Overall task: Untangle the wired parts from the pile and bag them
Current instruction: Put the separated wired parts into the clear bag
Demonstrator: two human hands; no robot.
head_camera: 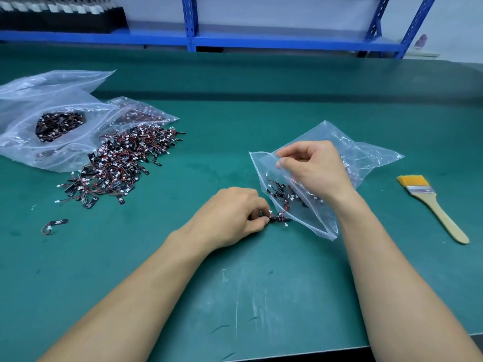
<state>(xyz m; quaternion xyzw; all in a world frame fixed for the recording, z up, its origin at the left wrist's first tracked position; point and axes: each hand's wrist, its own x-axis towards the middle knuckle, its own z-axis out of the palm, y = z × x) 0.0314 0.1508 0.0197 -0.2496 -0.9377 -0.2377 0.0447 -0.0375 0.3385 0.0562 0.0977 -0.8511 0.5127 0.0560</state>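
A wired part (pixel 278 219) sits pinched in your left hand (pixel 232 215) at the clear bag (pixel 371 158) mouth — your right hand (pixel 313 168) pinches the bag's top edge. The pile (pixel 122 163) lies on the desk (pixel 235 126) well left of your left hand, a brush (pixel 428 202) off to the right of your right hand.

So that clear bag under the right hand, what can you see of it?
The clear bag is thin, crinkled plastic with a seal strip along its mouth, lying on the green mat. The right hand pinches its upper lip, holding the mouth open toward the left hand. A few black wired parts sit inside; a bunch, pinched by the left hand, lies at the opening.
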